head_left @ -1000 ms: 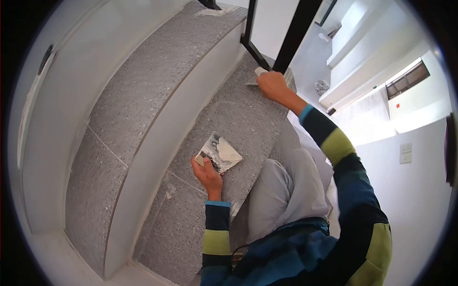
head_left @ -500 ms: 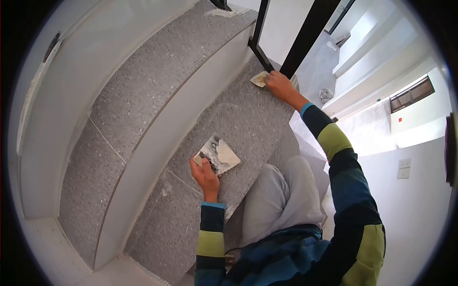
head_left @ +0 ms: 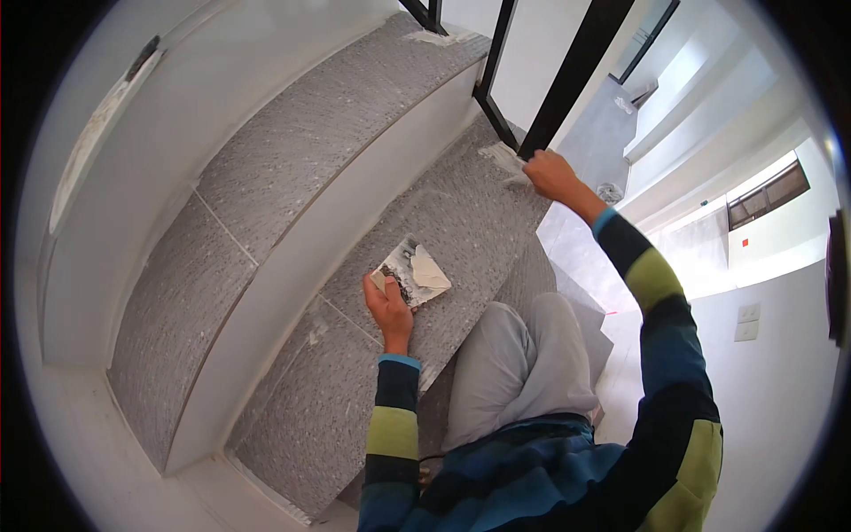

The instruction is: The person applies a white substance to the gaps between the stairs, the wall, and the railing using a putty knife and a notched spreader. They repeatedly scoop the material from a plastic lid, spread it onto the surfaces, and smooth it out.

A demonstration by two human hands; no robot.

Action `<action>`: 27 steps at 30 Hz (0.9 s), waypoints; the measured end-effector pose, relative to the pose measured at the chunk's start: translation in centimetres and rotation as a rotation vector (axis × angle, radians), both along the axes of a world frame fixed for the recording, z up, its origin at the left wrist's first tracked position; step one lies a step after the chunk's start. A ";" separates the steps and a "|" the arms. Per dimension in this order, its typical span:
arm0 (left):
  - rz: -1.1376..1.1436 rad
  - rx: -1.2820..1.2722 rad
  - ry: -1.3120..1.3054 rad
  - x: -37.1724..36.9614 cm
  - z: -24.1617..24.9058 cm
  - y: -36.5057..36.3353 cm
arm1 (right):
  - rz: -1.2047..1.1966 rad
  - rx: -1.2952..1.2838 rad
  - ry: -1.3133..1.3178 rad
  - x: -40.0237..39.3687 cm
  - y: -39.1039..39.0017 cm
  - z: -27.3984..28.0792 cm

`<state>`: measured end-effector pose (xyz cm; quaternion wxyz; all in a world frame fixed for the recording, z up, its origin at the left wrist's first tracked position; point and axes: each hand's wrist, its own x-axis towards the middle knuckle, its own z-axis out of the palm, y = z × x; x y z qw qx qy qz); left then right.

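My left hand [head_left: 388,315] is closed on the near edge of a small square filler plate [head_left: 408,254], stained grey and white. On the plate sits a lump of cream filler [head_left: 428,271]. My right hand [head_left: 554,177] is closed at the foot of a black railing post [head_left: 567,80]. The pale scraper seen in it a moment ago is mostly hidden by the fingers now. White filler [head_left: 503,158] is smeared on the grey speckled step [head_left: 452,208] beside the post base.
A higher curved step [head_left: 292,115] with a pale riser [head_left: 372,168] lies to the left. More white filler [head_left: 434,37] surrounds another post base. My bent knees [head_left: 523,355] are at the step's front edge. A lower floor [head_left: 589,133] shows beyond the railing.
My right hand has shifted right and slightly down, against the post; smeared filler now shows where the scraper was. My left hand still holds the plate. The view has shifted a little.
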<state>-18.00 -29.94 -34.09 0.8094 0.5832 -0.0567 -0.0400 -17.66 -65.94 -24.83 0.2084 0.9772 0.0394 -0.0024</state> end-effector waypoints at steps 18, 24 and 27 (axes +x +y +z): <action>-0.122 -0.532 0.499 -0.9 6.7 4.1 | 0.376 0.992 -0.599 -6.5 17.4 3.9; 0.135 -0.384 0.178 -2.7 3.0 8.6 | 0.345 2.069 -0.288 3.5 27.5 17.2; 0.384 0.100 -0.098 -4.2 -0.2 12.7 | 0.456 2.438 0.023 11.2 34.4 21.3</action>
